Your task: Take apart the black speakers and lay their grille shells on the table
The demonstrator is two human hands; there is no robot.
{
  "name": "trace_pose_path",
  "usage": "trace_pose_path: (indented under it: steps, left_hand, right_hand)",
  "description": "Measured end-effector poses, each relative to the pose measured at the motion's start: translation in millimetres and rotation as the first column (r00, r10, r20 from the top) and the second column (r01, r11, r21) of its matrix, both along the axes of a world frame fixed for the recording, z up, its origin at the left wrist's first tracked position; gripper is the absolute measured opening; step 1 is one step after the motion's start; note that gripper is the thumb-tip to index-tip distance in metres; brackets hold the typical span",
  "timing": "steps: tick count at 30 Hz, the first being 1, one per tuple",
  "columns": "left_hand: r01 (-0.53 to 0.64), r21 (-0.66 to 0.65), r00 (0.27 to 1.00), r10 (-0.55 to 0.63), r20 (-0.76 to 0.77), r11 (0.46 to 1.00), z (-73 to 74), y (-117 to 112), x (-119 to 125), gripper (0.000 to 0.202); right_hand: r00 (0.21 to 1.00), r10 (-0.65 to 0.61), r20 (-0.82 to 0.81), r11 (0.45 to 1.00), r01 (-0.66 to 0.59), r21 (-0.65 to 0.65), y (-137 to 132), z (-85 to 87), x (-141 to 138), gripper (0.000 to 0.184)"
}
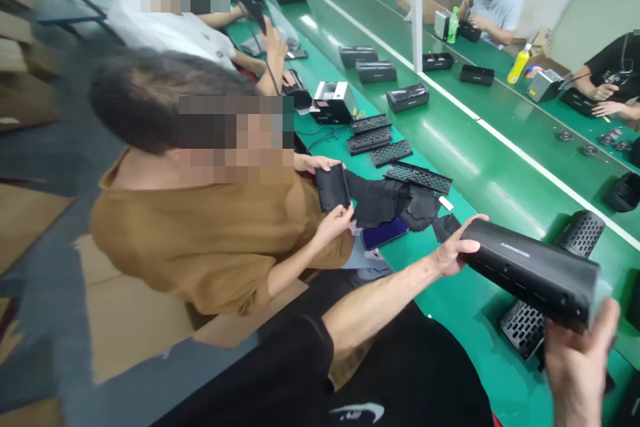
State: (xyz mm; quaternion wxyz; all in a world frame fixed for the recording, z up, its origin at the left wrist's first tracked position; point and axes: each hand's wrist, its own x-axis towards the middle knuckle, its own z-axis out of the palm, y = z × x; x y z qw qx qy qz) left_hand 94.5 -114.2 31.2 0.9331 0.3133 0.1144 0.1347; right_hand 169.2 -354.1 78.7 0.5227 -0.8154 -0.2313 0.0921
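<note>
I hold a long black speaker body (530,270) level above the green bench (450,140). My left hand (457,247) grips its far end, fingers wrapped round the top. My right hand (580,360) grips the near end at the lower right of the view. Under the speaker lie two black perforated grille parts (523,328), (583,232). To my left a person in a brown shirt holds a black fabric piece (333,188) in both hands.
Black fabric pieces (395,203), a phone (384,233) and flat grille strips (417,177) lie near that person. Several black speaker bodies (407,97) stand along the bench. Other workers sit further along and across it, by bottles (519,63) and cardboard boxes.
</note>
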Motion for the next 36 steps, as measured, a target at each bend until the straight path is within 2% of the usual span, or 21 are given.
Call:
trace_pose_path:
  steps: [2, 4, 5, 7, 9, 10, 12, 14, 15, 16, 18, 21, 23, 24, 27, 30, 32, 33, 36]
  left_hand:
    - [0.133, -0.113, 0.99, -0.137, -0.023, 0.985, -12.3, -22.6, -4.7, 0.083]
    - [0.26, -0.116, 0.96, -0.269, -0.074, 0.959, -18.1, -30.4, -11.5, 0.083]
    - [0.276, -0.094, 0.952, -0.286, -0.106, 0.956, -17.6, -27.3, -15.2, 0.087]
    - [0.217, 0.004, 0.966, -0.215, -0.143, 0.976, -9.2, -10.3, -21.6, 0.104]
    - [0.181, 0.207, 0.979, -0.157, -0.126, 0.961, 5.9, 9.9, -25.1, 0.121]
    - [0.194, 0.342, 0.979, -0.162, -0.121, 0.919, 14.0, 17.2, -25.6, 0.126]
    - [0.222, 0.59, 0.975, -0.168, -0.146, 0.776, 26.6, 22.6, -25.0, 0.123]
    - [0.205, 0.723, 0.978, -0.11, -0.177, 0.66, 30.9, 18.3, -25.3, 0.11]
    - [0.184, 0.748, 0.981, -0.07, -0.181, 0.638, 30.0, 14.7, -26.8, 0.105]
    - [0.172, 0.752, 0.982, -0.047, -0.185, 0.636, 27.7, 11.5, -29.3, 0.102]
    - [0.166, 0.723, 0.979, -0.027, -0.2, 0.67, 21.4, 8.2, -36.7, 0.102]
    - [0.183, 0.647, 0.972, -0.039, -0.231, 0.74, 16.4, 11.1, -48.2, 0.105]
    - [0.204, 0.626, 0.967, -0.056, -0.247, 0.753, 18.1, 14.3, -52.5, 0.105]
    - [0.211, 0.628, 0.966, -0.062, -0.251, 0.749, 19.8, 15.5, -53.3, 0.103]
    - [0.208, 0.651, 0.969, -0.063, -0.239, 0.73, 24.3, 16.0, -51.5, 0.099]
    - [0.218, 0.659, 0.965, -0.059, -0.255, 0.72, 23.7, 16.0, -46.4, 0.1]
    - [0.278, 0.63, 0.944, -0.083, -0.32, 0.726, 20.1, 19.1, -42.6, 0.097]
    - [0.33, 0.601, 0.923, -0.117, -0.366, 0.728, 17.4, 21.8, -41.0, 0.095]
    - [0.512, 0.502, 0.824, -0.234, -0.516, 0.697, 6.4, 30.1, -38.6, 0.094]
  right_hand:
    - [0.998, 0.023, 0.056, 0.998, -0.02, -0.058, 15.4, -11.7, -4.6, 0.066]
    - [0.996, 0.02, 0.092, 0.995, -0.011, -0.098, 23.9, -13.0, -2.0, 0.063]
    - [0.994, 0.011, 0.107, 0.994, 0.001, -0.11, 24.2, -9.4, 1.7, 0.068]
    - [0.986, 0.035, 0.165, 0.985, -0.006, -0.172, 18.7, 3.0, 11.4, 0.094]
    - [0.947, 0.164, 0.278, 0.945, -0.07, -0.318, 10.7, 15.2, 20.3, 0.1]
    - [0.908, 0.256, 0.333, 0.906, -0.106, -0.409, 7.6, 19.1, 23.6, 0.096]
    - [0.821, 0.409, 0.398, 0.822, -0.144, -0.55, 4.3, 21.2, 27.7, 0.091]
    - [0.79, 0.473, 0.39, 0.794, -0.19, -0.577, 1.6, 17.6, 30.1, 0.089]
    - [0.793, 0.481, 0.373, 0.801, -0.224, -0.555, -1.2, 14.7, 31.2, 0.089]
    - [0.811, 0.463, 0.358, 0.824, -0.245, -0.511, -5.5, 11.4, 32.2, 0.091]
    - [0.887, 0.359, 0.291, 0.889, -0.23, -0.395, -18.2, 4.5, 32.9, 0.106]
    - [0.988, 0.153, 0.019, 0.959, -0.144, -0.245, -37.5, -5.4, 25.6, 0.122]
    - [0.984, 0.099, -0.146, 0.983, -0.119, -0.14, -43.4, -9.8, 15.6, 0.115]
    - [0.981, 0.079, -0.175, 0.991, -0.096, -0.09, -43.9, -11.0, 10.3, 0.109]
    - [0.988, 0.025, -0.152, 0.999, -0.028, -0.019, -40.8, -11.6, -0.9, 0.092]
    - [0.979, -0.024, -0.2, 0.999, 0.02, -0.025, -37.3, -11.9, -3.8, 0.086]
    - [0.936, -0.075, -0.343, 0.997, 0.073, -0.018, -35.2, -13.5, -4.5, 0.087]
    - [0.885, -0.104, -0.455, 0.994, 0.103, -0.027, -34.0, -14.6, -5.2, 0.088]
    - [0.626, -0.172, -0.76, 0.984, 0.142, -0.106, -32.5, -19.0, -9.5, 0.087]
